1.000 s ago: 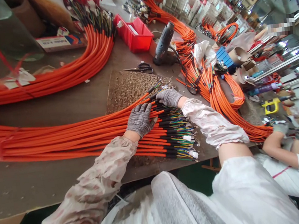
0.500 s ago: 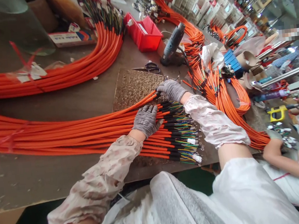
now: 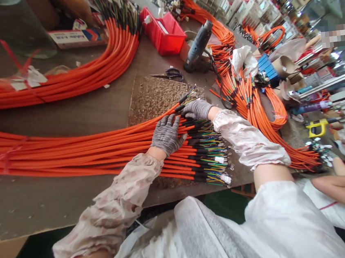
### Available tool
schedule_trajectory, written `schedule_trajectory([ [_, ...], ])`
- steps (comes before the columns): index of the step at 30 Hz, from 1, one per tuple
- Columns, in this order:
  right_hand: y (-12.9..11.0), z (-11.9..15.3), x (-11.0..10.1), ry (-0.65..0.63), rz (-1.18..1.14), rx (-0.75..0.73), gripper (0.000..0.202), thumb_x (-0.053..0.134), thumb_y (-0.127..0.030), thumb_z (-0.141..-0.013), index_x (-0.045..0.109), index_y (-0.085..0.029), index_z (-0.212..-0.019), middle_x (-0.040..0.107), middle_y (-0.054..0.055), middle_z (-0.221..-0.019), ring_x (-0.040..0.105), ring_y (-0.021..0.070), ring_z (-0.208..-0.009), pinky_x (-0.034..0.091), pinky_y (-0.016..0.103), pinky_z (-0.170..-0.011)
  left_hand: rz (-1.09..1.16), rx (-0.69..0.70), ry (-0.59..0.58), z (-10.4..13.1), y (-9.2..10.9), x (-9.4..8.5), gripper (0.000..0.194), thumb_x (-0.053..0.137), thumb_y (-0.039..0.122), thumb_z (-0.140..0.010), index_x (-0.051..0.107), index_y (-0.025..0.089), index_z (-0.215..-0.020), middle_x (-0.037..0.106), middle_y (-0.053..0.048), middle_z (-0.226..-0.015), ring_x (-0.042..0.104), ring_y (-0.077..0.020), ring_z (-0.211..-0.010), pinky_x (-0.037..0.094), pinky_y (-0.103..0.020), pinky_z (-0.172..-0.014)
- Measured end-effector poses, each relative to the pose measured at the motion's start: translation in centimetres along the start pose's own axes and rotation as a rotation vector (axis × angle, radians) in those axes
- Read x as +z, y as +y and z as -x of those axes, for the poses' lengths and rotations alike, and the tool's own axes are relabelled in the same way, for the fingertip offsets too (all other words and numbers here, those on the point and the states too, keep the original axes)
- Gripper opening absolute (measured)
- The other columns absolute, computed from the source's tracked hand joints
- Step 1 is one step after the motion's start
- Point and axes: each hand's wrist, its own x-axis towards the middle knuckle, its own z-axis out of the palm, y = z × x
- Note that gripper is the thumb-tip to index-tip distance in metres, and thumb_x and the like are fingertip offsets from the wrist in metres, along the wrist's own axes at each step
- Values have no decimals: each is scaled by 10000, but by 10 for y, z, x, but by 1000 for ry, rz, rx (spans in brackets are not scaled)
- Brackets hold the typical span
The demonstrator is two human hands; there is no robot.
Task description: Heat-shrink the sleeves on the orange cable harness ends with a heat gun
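Note:
A bundle of orange cables (image 3: 79,153) lies across the table, its black-sleeved ends fanned out with thin coloured wires and small ring terminals. My left hand (image 3: 167,135), in a grey striped glove, rests on the cables with its fingers spread. Just to its right, my right hand (image 3: 198,109), gloved alike, has its fingers closed round a cable end at the bundle's far edge; the fingertips are partly hidden. One black cable end (image 3: 184,99) sticks out free beyond my right fingers. Beneath the ends is a worn, speckled board (image 3: 153,96).
A second orange cable bundle (image 3: 77,79) curves behind. Scissors (image 3: 173,74), a heat gun (image 3: 198,46) and a red bin (image 3: 165,35) stand farther back. More orange cables (image 3: 260,115) lie to the right, near a co-worker's arm (image 3: 336,190) and a yellow-handled tool (image 3: 318,128).
My right hand has moved slightly down and towards me, leaving one cable end exposed beyond it. My left hand stays on the bundle. The co-worker's hand has drawn back from the cables.

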Motion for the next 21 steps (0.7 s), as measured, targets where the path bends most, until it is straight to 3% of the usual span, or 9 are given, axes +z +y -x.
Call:
schedule_trajectory([
  [2, -2, -3, -4, 2, 20, 16, 348, 534, -304, -1084, 796, -209, -1293, 781, 118, -1288, 708, 278, -1161, 518, 364, -996, -12, -2, -42, -1, 1, 0, 773, 603, 520, -1038, 477, 30, -1622, 480, -240, -1649, 439, -407, -1537, 325, -521, -1303],
  [4, -3, -10, -7, 83, 52, 24, 371, 512, -296, -1094, 776, -159, -1316, 740, 161, -1363, 670, 316, -1258, 496, 415, -1078, -25, 10, -63, -1, 1, -1, 774, 590, 540, -1045, 491, 20, -1610, 493, -247, -1636, 453, -406, -1529, 325, -515, -1305],
  [7, -6, -26, -7, 136, 83, 20, 407, 613, -207, -1019, 703, -93, -1398, 669, 200, -1466, 604, 349, -1354, 459, 462, -1153, -43, 16, -67, -2, 0, 0, 760, 590, 524, -1047, 495, 22, -1609, 493, -234, -1642, 455, -398, -1531, 321, -499, -1308],
  [12, -1, -36, 2, 130, 94, 3, 362, 602, -174, -993, 740, -82, -1315, 699, 211, -1380, 631, 348, -1285, 482, 447, -1096, -40, 13, -54, -2, -3, 4, 749, 581, 536, -1049, 493, 56, -1617, 502, -210, -1644, 465, -376, -1530, 334, -479, -1300],
  [17, 20, -23, -1, 165, -102, -62, 335, 560, -192, -1018, 762, -107, -1271, 771, 132, -1210, 690, 260, -1099, 501, 342, -984, -29, 6, -68, -2, -3, 4, 753, 581, 536, -1051, 480, 59, -1625, 489, -215, -1652, 452, -379, -1539, 323, -484, -1301],
  [21, 23, -13, -6, 191, -179, -49, 347, 564, -261, -1048, 767, -128, -1295, 781, 114, -1213, 701, 251, -1094, 496, 329, -958, -30, 13, -67, -2, -2, 2, 758, 587, 540, -1045, 492, 45, -1611, 491, -230, -1644, 458, -391, -1530, 329, -494, -1294],
])
